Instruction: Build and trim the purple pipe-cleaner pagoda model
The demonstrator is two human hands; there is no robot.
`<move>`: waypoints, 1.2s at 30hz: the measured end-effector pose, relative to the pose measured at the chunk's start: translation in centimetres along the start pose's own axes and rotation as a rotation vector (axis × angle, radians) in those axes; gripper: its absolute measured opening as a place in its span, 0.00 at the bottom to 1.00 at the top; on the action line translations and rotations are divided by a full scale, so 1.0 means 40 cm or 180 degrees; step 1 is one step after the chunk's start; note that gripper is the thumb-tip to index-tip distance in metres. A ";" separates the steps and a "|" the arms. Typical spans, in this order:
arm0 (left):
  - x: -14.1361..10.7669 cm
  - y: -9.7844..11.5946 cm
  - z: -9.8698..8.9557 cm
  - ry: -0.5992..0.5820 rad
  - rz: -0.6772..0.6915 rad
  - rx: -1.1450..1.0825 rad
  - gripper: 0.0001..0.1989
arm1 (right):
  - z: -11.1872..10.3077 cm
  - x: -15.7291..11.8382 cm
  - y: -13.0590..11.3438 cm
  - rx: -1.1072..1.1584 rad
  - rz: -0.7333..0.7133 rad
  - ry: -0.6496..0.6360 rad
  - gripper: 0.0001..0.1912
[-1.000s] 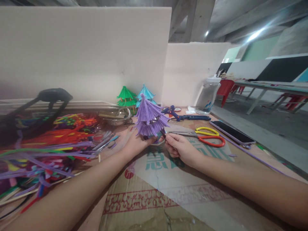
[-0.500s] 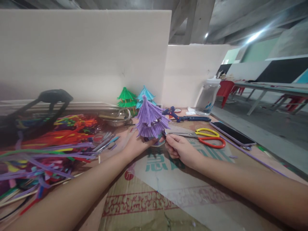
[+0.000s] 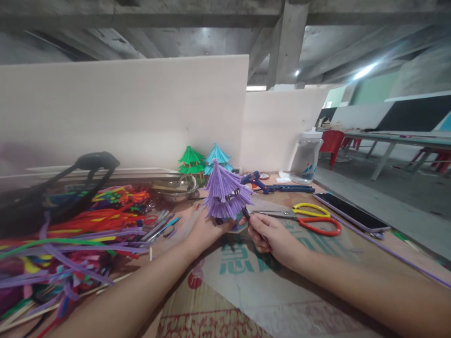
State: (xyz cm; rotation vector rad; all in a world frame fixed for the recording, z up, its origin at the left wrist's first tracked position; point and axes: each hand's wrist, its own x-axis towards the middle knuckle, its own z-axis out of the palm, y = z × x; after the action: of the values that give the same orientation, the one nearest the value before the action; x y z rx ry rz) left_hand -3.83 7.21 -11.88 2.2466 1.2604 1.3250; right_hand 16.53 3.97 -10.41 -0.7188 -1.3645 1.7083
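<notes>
A purple two-tiered model (image 3: 227,190), made of pipe cleaners and shaped like a pagoda or a tree, stands at the middle of the table. My left hand (image 3: 207,234) is closed around its base, with the fingers partly hidden beneath the lower tier. Just right of the model, my right hand (image 3: 269,237) is in a pinch on a small dark piece (image 3: 245,214), too small to name, close to the lower tier. Behind that hand lie scissors (image 3: 313,218) with one yellow and one red handle. Similar green (image 3: 191,162) and light-blue models (image 3: 217,159) stand at the back.
A heap of coloured pipe cleaners (image 3: 91,230) covers the left side, near a metal bowl (image 3: 172,190) and a black strap (image 3: 97,162). A blue glue gun (image 3: 259,182), a water bottle (image 3: 305,157) and a phone (image 3: 352,211) lie or stand along the back and right. White boards (image 3: 141,112) rise behind.
The camera has tilted up, so everything sits lower in view. Both hands keep their hold beside the purple model, with little visible movement.
</notes>
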 end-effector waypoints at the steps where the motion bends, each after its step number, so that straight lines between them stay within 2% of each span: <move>1: 0.001 0.000 0.000 0.0007 0.0010 -0.0010 0.14 | 0.000 0.000 0.001 0.0002 0.0000 -0.0001 0.23; 8: 0.004 0.003 -0.001 -0.0025 0.0093 -0.0005 0.13 | -0.001 0.004 0.005 -0.0079 -0.0010 -0.0021 0.23; 14: 0.003 0.001 -0.001 -0.0025 0.0090 0.0052 0.17 | -0.001 0.003 0.004 -0.0034 0.0024 -0.0038 0.23; 19: 0.001 0.000 0.000 0.0004 0.0074 0.0052 0.14 | 0.002 -0.001 0.001 -0.0002 -0.0015 -0.0016 0.22; 25: 0.000 -0.008 0.004 -0.0013 0.0046 -0.0121 0.17 | -0.001 0.001 -0.001 -0.0090 -0.0013 0.0002 0.22; 33: 0.001 0.001 -0.001 0.0005 0.0066 0.0117 0.13 | 0.005 -0.003 -0.004 -0.0086 0.0006 0.0054 0.23; 36: 0.004 0.004 -0.003 0.0057 0.0089 0.0148 0.15 | 0.004 -0.007 -0.006 -0.0109 0.0000 0.0019 0.22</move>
State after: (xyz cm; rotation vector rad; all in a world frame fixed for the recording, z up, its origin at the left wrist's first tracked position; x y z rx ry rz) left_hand -3.79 7.20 -11.62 2.2966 1.2832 1.3421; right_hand 16.58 3.68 -10.15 -0.7425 -1.3928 1.6851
